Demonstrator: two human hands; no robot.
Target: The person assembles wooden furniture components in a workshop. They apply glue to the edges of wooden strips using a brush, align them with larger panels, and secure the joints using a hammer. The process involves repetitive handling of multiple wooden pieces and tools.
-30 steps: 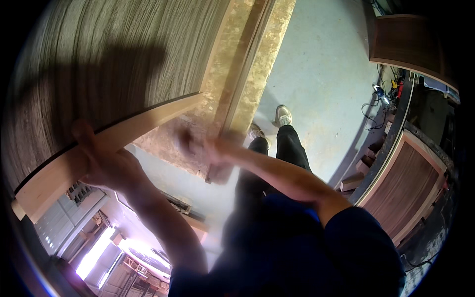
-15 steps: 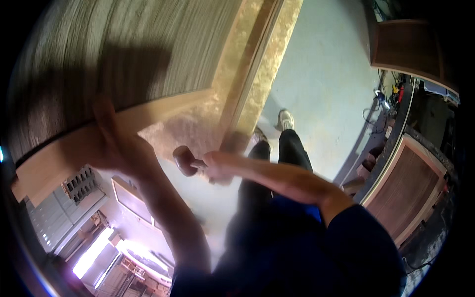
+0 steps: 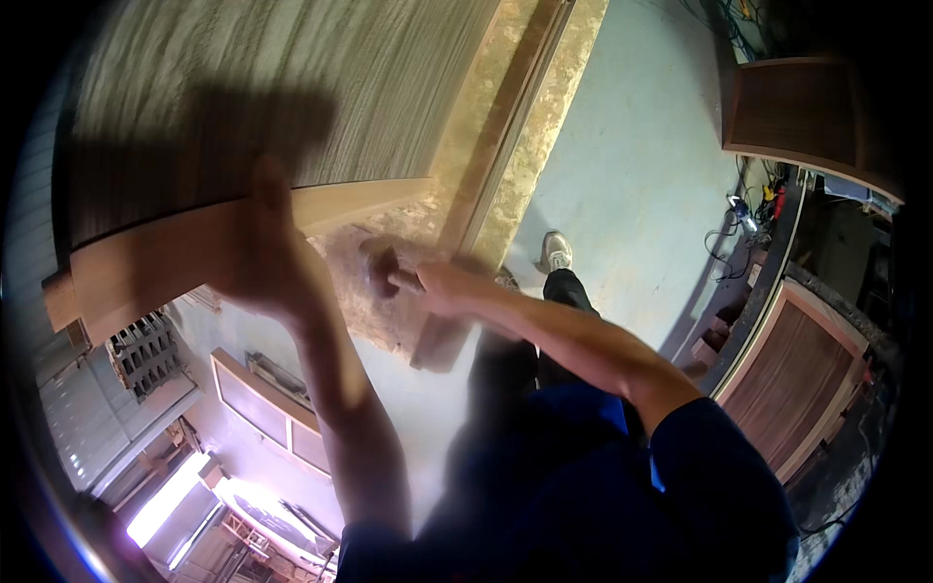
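Observation:
A large wood-grained panel with a pale wooden rail along its near edge fills the upper left. My left hand grips this rail, its thumb over the panel's face; the other fingers are mostly hidden. In my right hand is the short handle of a mallet, whose brownish head is blurred. The head hangs a little apart from the rail, to the right of my left hand. Below it lies a worn, mottled board surface.
A long wooden bar runs along the mottled bench top. Framed wooden panels stand at the right beside cables and tools. At lower left are a light wooden frame and a slotted grey block.
My left hand appears farther right along the rail. The mallet and my right hand have moved up and slightly right. The whole view has shifted a little.

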